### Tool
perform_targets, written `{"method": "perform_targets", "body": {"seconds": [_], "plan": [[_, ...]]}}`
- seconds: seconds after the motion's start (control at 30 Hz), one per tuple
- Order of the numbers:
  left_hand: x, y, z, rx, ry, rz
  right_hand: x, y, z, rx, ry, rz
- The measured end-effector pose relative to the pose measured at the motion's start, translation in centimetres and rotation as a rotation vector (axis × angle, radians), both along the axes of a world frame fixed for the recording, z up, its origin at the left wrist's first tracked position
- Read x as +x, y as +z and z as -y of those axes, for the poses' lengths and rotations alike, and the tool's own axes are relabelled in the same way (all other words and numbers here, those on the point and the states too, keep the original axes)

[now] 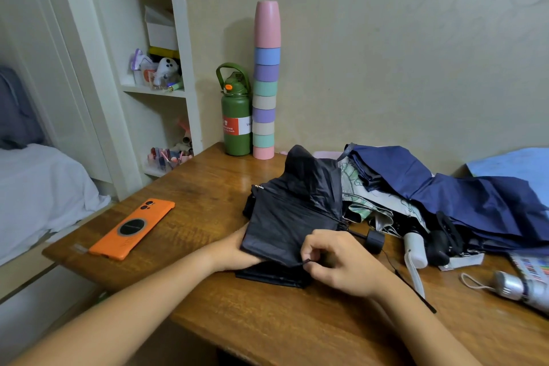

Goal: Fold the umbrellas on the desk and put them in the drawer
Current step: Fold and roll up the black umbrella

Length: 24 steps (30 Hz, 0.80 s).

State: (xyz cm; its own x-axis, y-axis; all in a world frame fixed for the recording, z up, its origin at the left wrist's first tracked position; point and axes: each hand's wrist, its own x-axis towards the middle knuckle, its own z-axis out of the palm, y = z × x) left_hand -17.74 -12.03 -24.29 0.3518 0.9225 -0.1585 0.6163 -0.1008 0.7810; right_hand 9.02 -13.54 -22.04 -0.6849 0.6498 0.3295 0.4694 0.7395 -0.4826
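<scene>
A black umbrella [294,211] lies collapsed but loose on the wooden desk [208,193], its round handle [375,241] pointing right. My left hand [234,252] holds the near left edge of its fabric, the fingers tucked under the cloth. My right hand [335,264] pinches a thin black strap or rib tip at the fabric's near edge. To the right lie a white patterned umbrella [374,202] with a white handle [414,249] and a navy umbrella [463,199], both unfolded and rumpled. A silver umbrella [523,291] lies at the far right.
An orange phone [133,229] lies on the desk's left part. A green flask [236,119] and a tall stack of pastel cups [265,83] stand against the wall. A shelf unit [160,68] and a bed [38,187] are to the left. A blue cloth [514,166] is at the right.
</scene>
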Motion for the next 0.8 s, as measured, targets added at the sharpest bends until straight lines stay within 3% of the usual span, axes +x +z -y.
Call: {"method": "perform_targets", "body": {"seconds": [0.17,0.23,0.37,0.53,0.63,0.7,0.77,0.8], "plan": [[-0.1,2.0,-1.8,-0.205,0.221,0.594,-0.2,-0.3,-0.1,-0.005,0.014,0.033],[-0.2,2.3,-2.9,-0.282,0.232,0.693,-0.3,-0.4,-0.1,0.006,0.024,0.05],[0.9,2.9,-3.8,-0.046,0.391,0.371,-0.3,-0.7,-0.2,-0.016,0.043,0.045],[2.1,1.8,-5.4,0.056,0.555,0.268,-0.2,-0.8,-0.4,-0.067,0.053,0.015],[3.6,1.8,-4.9,0.182,0.733,0.083,-0.2,-1.0,-0.5,-0.072,0.05,0.01],[4.3,2.4,-3.6,0.404,0.818,-0.127,-0.2,-1.1,-0.6,-0.074,0.045,0.01],[4.7,2.9,-2.3,0.795,0.661,-0.381,-0.2,-1.1,-0.6,-0.075,0.04,0.008],[4.9,2.9,-1.8,0.973,0.507,-0.42,-0.2,-1.1,-0.5,-0.076,0.038,0.009]]}}
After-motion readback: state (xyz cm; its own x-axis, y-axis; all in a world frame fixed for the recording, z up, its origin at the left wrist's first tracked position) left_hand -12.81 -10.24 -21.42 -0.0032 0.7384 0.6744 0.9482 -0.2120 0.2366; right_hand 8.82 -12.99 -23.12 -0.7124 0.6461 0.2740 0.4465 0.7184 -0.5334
